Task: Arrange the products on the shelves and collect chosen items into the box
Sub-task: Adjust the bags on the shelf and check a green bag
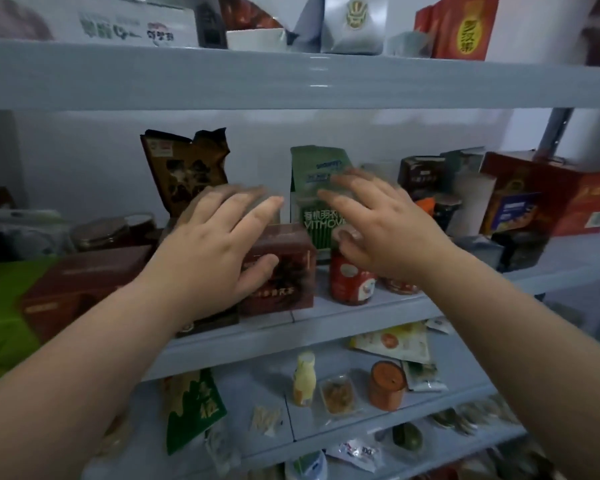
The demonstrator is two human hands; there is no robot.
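Note:
Both my hands reach over the middle shelf (329, 327) with fingers spread and blurred by motion. My left hand (219, 244) lies on the top left of a small dark red box (284, 271), thumb on its front face; whether it grips the box is unclear. My right hand (378, 226) hovers open in front of a green carton (312, 188) and above a red-labelled jar (350, 278), holding nothing. A torn brown bag (184, 168) stands behind my left hand.
A long dark red box (84, 282) and a green box (0, 306) lie at left. Red gift boxes (551, 199) and dark tins (423, 174) stand at right. The lower shelf holds a yellow bottle (303, 379), an orange tub (387, 384), sachets and a green packet (194, 410).

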